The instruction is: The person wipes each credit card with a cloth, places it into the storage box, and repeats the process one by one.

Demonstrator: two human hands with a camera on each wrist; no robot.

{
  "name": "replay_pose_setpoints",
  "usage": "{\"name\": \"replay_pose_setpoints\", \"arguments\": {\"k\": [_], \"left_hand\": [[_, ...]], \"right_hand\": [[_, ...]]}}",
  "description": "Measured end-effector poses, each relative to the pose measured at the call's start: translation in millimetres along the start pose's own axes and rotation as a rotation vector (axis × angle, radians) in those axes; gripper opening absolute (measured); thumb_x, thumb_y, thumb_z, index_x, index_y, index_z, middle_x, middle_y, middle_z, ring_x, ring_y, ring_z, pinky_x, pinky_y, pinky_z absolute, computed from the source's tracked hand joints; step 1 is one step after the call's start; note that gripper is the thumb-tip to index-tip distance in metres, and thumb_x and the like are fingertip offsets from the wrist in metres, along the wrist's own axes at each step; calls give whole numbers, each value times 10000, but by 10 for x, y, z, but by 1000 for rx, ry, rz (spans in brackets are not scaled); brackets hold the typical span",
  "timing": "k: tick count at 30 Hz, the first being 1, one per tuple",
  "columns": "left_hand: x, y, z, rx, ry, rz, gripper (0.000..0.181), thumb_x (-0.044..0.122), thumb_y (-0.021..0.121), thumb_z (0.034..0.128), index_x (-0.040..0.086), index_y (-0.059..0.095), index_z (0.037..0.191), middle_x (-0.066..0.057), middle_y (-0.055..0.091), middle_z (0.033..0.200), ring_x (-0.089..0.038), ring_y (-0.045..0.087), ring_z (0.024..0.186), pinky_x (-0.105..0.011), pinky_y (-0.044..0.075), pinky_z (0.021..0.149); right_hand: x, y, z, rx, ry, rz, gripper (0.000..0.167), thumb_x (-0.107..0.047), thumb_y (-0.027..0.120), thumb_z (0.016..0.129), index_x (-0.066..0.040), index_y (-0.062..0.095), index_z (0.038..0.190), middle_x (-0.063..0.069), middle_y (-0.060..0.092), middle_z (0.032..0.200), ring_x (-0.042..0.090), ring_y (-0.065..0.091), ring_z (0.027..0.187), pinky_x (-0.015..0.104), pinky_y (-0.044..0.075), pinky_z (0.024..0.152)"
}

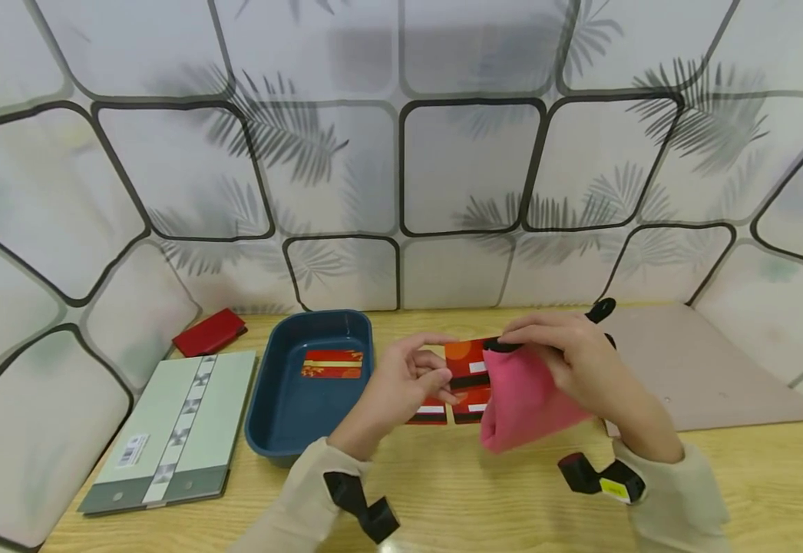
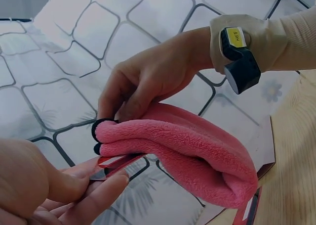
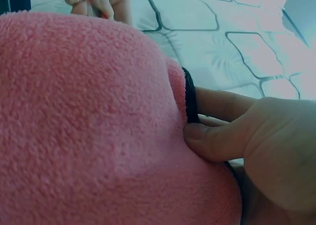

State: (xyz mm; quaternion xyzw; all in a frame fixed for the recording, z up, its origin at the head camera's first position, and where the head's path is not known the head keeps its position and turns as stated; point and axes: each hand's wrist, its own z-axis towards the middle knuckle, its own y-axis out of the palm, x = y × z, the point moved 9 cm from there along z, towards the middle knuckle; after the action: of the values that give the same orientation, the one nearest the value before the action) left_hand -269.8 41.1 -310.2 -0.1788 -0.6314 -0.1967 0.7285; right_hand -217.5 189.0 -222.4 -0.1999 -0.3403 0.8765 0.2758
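My left hand [image 1: 401, 384] pinches a red card [image 1: 464, 355] with a dark stripe and a white panel between thumb and fingers. In my right hand [image 1: 577, 357] is a folded pink fleecy cloth [image 1: 529, 399] with black edging, gripped near that edge. The cloth overlaps the card's right end; in the left wrist view its fold [image 2: 173, 141] lies just above the card [image 2: 118, 160]. Beneath the hands, more red cards [image 1: 470, 407] lie on the table, partly hidden by fingers and cloth. The right wrist view is mostly filled by the cloth [image 3: 98, 111].
Left of the hands stands a dark blue tray [image 1: 284, 415] with a red and gold card [image 1: 332, 364] inside. Further left are a pale green folder [image 1: 166, 422] and a red wallet-like case [image 1: 209, 332]. A pinkish flat board [image 1: 712, 369] lies at right on the wooden table [image 1: 484, 507].
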Motion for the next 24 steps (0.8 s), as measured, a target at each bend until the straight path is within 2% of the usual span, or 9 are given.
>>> {"name": "replay_pose_setpoints", "arguments": {"k": [5, 10, 16, 20, 24], "left_hand": [[-10, -2, -1, -24, -24, -18, 434, -109, 574, 895, 15, 533, 1309, -132, 633, 811, -190, 670, 624, -421, 601, 691], [26, 20, -9, -73, 5, -47, 462, -114, 545, 909, 28, 494, 1345, -171, 636, 838, -163, 652, 633, -472, 591, 722], [41, 16, -1, -88, 11, -66, 455, -115, 538, 913, 30, 503, 1343, -104, 634, 823, -180, 663, 636, -439, 597, 718], [39, 11, 4, -88, 9, -68, 450, -114, 538, 914, 9, 497, 1345, -68, 630, 809, -152, 661, 634, -436, 597, 721], [34, -46, -1, -50, -5, -52, 451, -111, 558, 904, 7, 511, 1337, -59, 631, 795, -179, 675, 637, -421, 599, 714]], "right_hand": [[44, -28, -9, -11, 18, -33, 497, 243, 531, 708, -122, 742, 970, -19, 711, 989, 188, 652, 935, 138, 412, 918], [61, -56, -24, -1, 15, -31, 503, 244, 528, 696, -119, 740, 972, -21, 719, 977, 190, 657, 922, 217, 430, 887], [76, -101, -31, 18, 11, -42, 502, 232, 530, 696, -127, 741, 977, -21, 723, 971, 176, 650, 910, 280, 429, 855], [76, -141, -26, 37, 23, -34, 500, 232, 516, 710, -129, 743, 970, -19, 725, 963, 154, 646, 898, 253, 420, 853], [74, -185, -28, 58, 42, -9, 478, 231, 515, 739, -134, 738, 953, -31, 719, 937, 122, 628, 897, 182, 400, 872]]}}
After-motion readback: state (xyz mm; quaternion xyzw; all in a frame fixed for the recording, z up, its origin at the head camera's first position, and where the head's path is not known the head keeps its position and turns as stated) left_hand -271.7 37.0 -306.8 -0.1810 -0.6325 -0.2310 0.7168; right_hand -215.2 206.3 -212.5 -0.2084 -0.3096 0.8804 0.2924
